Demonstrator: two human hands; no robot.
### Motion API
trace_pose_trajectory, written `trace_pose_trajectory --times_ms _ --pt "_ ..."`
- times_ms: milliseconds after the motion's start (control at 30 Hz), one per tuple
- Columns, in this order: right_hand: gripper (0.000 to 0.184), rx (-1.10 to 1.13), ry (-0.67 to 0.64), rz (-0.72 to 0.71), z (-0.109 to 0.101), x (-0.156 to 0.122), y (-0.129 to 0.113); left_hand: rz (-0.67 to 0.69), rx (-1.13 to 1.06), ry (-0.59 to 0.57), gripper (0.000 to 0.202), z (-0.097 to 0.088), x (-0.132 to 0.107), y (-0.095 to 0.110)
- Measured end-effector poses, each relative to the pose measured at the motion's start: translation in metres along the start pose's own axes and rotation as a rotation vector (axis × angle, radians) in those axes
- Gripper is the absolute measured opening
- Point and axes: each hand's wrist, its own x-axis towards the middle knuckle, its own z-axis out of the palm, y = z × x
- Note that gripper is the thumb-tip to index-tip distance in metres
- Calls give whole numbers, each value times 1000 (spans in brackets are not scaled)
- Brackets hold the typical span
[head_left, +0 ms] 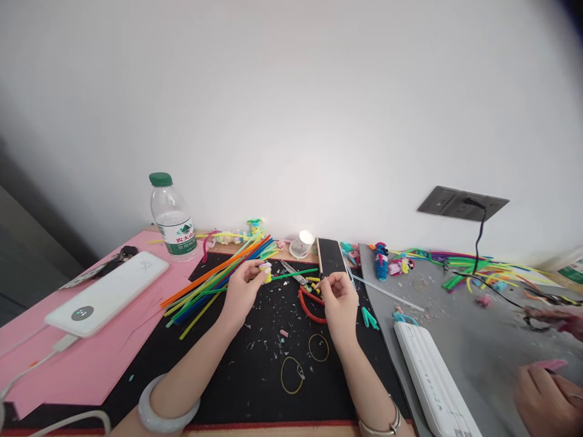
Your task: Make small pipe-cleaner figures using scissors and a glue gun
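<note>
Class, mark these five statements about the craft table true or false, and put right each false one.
1. The left hand holds a small yellow and lilac piece. True.
2. The water bottle has a red cap. False: its cap is green.
3. Two thin loops lie on the black mat. True.
4. The phone lies to the left of the paper cup. False: it lies to the right.
5. A white power bank rests on the pink sheet. True.
</note>
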Motion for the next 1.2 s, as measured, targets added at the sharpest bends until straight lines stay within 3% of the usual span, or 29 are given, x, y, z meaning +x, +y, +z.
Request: trace_pose_trajectory --times_ms 167,267,367,500,600,733,867,1033,1200 --pt "20 2 -55 42 -2 7 2 25 -101 161 38 -5 5 -1" --pt "12 -52 -90 38 1 12 1 27 -132 209 38 -5 6 4" --pt "31 -172 -195 -16 8 15 0 11 -165 228 39 -4 5 8" --pt "20 -434 -398 -285 28 18 0 3 -154 144 38 -3 4 6" --pt "28 -529 -522 -558 48 20 5 25 -129 53 38 -2 3 3" --pt "23 -654 -597 -633 65 23 18 8 -156 -2 39 -1 2 5" --pt "27 -595 -552 -653 64 26 28 -22 -172 -1 40 0 0 8" --pt "40 -449 -345 -591 54 29 26 -7 -146 5 39 -1 1 7" --pt "37 -375 -197 -572 44 27 15 -25 -177 38 39 -3 4 1"
